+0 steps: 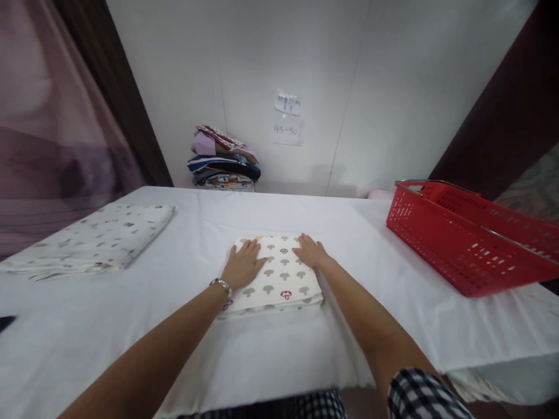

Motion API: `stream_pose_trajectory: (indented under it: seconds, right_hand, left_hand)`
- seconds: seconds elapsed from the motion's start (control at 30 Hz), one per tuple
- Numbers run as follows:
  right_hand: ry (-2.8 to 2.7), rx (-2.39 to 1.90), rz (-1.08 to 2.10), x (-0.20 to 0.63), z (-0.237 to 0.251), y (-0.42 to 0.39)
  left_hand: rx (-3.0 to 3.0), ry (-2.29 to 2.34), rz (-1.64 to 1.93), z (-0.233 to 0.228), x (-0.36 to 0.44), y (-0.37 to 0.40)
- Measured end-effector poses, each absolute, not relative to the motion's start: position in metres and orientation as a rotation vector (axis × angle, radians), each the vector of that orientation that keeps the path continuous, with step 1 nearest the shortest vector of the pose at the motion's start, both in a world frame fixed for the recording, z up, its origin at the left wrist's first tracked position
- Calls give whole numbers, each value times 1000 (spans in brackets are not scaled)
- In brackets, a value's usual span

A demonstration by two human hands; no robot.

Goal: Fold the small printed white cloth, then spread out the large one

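- bare white table is seen between the folded mushroom cloth and the red basket; a hand's passage is left there
- left side is taken up by a folded spotted cloth; open cover lies between it and the middle
- far edge is blocked by a clothes stack against the wall

Worktop wearing a white cloth cover. Lying directly on it: folded mushroom-print cloth at centre, larger folded speckled cloth sitting at left, red basket resting at right edge, stack of folded fabrics leaning against the back wall.
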State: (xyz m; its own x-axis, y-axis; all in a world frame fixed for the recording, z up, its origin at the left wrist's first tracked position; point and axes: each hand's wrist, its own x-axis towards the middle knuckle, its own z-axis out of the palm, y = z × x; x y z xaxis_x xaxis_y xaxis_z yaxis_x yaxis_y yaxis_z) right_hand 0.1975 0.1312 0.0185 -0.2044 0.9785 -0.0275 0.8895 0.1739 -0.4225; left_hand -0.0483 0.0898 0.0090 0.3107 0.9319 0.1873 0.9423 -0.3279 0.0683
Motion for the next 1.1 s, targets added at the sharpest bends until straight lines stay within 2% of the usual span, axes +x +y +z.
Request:
stream_pose_trajectory:
  seconds: [0.17, 0.33, 0.7, 1.1]
  right_hand:
    - [-2245, -1757, 350, 133, 41, 98]
    - [-2299, -1583, 476, 87, 23, 81]
    - [-2118, -1999, 380, 146, 16, 103]
    - [-2135, -2052, 401, 149, 8, 104]
  left_hand:
    - [-2490, -1759, -348, 9, -50, 88]
    - [-2522, -1762, -289, 7, -52, 89]
    - [-2516, -1773, -384, 5, -51, 91]
    - [-2581, -1905, -577, 4, -59, 95]
